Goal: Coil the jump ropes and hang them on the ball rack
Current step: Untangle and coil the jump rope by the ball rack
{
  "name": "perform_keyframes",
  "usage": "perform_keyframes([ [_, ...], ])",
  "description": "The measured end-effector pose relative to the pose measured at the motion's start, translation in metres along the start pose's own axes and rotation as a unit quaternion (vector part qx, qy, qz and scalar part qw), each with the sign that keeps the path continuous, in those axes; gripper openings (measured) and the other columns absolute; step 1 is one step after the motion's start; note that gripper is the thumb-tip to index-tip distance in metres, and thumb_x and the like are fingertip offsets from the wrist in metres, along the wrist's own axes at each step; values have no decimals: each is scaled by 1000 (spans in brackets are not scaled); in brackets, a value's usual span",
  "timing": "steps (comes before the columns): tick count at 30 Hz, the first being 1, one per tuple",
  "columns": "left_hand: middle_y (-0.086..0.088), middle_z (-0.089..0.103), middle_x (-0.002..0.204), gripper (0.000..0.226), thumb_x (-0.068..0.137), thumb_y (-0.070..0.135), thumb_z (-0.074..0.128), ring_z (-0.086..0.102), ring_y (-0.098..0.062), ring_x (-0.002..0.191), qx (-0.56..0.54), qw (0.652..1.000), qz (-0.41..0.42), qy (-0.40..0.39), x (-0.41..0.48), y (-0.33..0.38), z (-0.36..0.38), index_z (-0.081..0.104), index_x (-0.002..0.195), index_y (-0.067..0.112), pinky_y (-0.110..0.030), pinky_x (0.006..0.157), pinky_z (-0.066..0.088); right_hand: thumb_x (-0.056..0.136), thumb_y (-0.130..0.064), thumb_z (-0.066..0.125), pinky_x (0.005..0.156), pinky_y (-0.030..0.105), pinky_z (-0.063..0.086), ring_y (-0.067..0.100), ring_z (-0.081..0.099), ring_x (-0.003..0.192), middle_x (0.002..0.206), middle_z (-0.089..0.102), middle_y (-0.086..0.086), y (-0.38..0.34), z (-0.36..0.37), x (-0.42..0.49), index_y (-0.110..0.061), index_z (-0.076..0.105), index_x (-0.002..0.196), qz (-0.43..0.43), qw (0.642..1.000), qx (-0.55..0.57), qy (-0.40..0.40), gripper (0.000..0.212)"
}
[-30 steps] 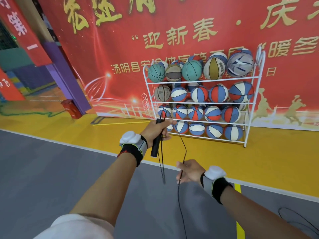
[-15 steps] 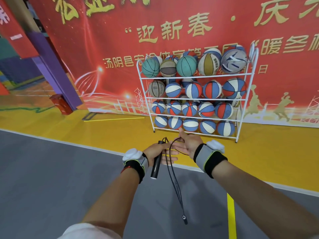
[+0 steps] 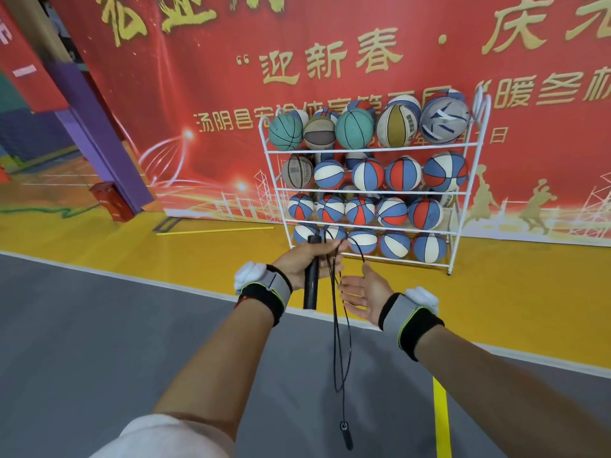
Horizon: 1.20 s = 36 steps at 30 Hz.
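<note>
Head view: right hand now off jump rope

Matt black handle, white metal rack

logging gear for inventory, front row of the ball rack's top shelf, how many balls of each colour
teal balls: 2
brown and grey ball: 1
white and gold ball: 1
grey and white ball: 1
total: 5

Open floor is lying clear lower left and centre. Ball rack is standing upper right, shelves packed with balls; hanging rope is crossing mid-frame between the forearms.
</note>
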<state>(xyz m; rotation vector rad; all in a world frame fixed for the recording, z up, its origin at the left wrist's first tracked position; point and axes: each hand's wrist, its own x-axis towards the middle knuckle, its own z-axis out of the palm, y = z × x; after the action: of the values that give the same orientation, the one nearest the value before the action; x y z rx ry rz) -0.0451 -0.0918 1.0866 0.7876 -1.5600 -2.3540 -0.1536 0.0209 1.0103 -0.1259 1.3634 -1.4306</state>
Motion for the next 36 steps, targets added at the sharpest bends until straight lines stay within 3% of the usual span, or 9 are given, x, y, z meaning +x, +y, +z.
perform_keyframes([
  [3, 2, 76, 88, 27, 100, 11, 55, 70, -8, 69, -81, 995, 35, 44, 5, 13, 5, 61, 123, 0, -27, 72, 61, 103, -51, 32, 80, 34, 50, 23, 59, 93, 96, 67, 5, 20, 4, -4, -11, 69, 95, -23, 995, -86, 35, 54],
  [9, -1, 74, 82, 25, 100, 11, 55, 70, -11, 69, -119, 987, 85, 59, 8, 34, 10, 62, 120, -2, -27, 70, 61, 96, -8, 43, 36, 10, 36, 9, 57, 43, 68, 63, 6, 54, -6, -1, -2, 64, 86, -6, 980, -198, 10, 24],
  [12, -3, 74, 84, 20, 100, 10, 55, 71, -11, 69, -121, 986, 86, 72, 8, 40, 7, 64, 113, -1, -27, 72, 62, 73, -10, 58, 48, 13, 48, 7, 63, 57, 68, 69, 0, 62, -15, -1, -4, 67, 86, -43, 957, -282, -54, 17],
  [15, -6, 74, 88, 19, 100, 10, 55, 72, -13, 71, -112, 985, 87, 95, 8, 39, -2, 63, 113, -1, -28, 73, 62, 83, 11, 66, 62, 15, 54, 12, 66, 66, 73, 70, 7, 70, -24, 8, -1, 66, 79, -119, 929, -343, -74, 13],
  [18, -7, 74, 84, 18, 101, 9, 51, 72, -15, 70, -106, 984, 79, 119, 7, 37, -14, 66, 106, -1, -29, 74, 62, 87, 0, 56, 85, 39, 59, 18, 68, 72, 74, 72, 4, 73, -30, 19, -14, 73, 77, -166, 896, -412, -26, 25],
  [22, -19, 73, 90, 21, 99, 6, 54, 73, -31, 77, -31, 976, 51, 208, 7, 28, -37, 65, 105, -10, -39, 70, 63, 94, -1, 47, 73, 24, 55, 17, 65, 67, 69, 71, 4, 59, -31, 20, -18, 54, 120, -191, 889, -415, 0, 32],
  [25, -25, 69, 90, 19, 96, 3, 59, 70, -41, 79, 57, 952, 22, 299, 7, 18, -53, 65, 105, -13, -40, 62, 62, 94, -1, 45, 70, 30, 51, 23, 61, 70, 75, 68, 10, 48, -27, 19, -13, 48, 114, -199, 897, -395, 17, 24],
  [28, -19, 63, 80, 14, 99, 3, 55, 64, -34, 72, 72, 948, 10, 311, 3, 11, -58, 63, 99, -8, -32, 53, 57, 97, -7, 38, 75, 39, 51, 35, 64, 100, 85, 67, 11, 38, -21, 23, -13, 51, 107, -212, 882, -418, 43, 18],
  [36, -11, 76, 102, 21, 94, 9, 62, 75, -25, 84, 163, 956, 20, 244, 8, -10, -66, 69, 113, 2, -31, 75, 60, 104, -24, 33, 75, 41, 53, 30, 62, 90, 101, 68, 4, 11, -10, 11, -23, 60, 108, -280, 711, -643, 49, 27],
])
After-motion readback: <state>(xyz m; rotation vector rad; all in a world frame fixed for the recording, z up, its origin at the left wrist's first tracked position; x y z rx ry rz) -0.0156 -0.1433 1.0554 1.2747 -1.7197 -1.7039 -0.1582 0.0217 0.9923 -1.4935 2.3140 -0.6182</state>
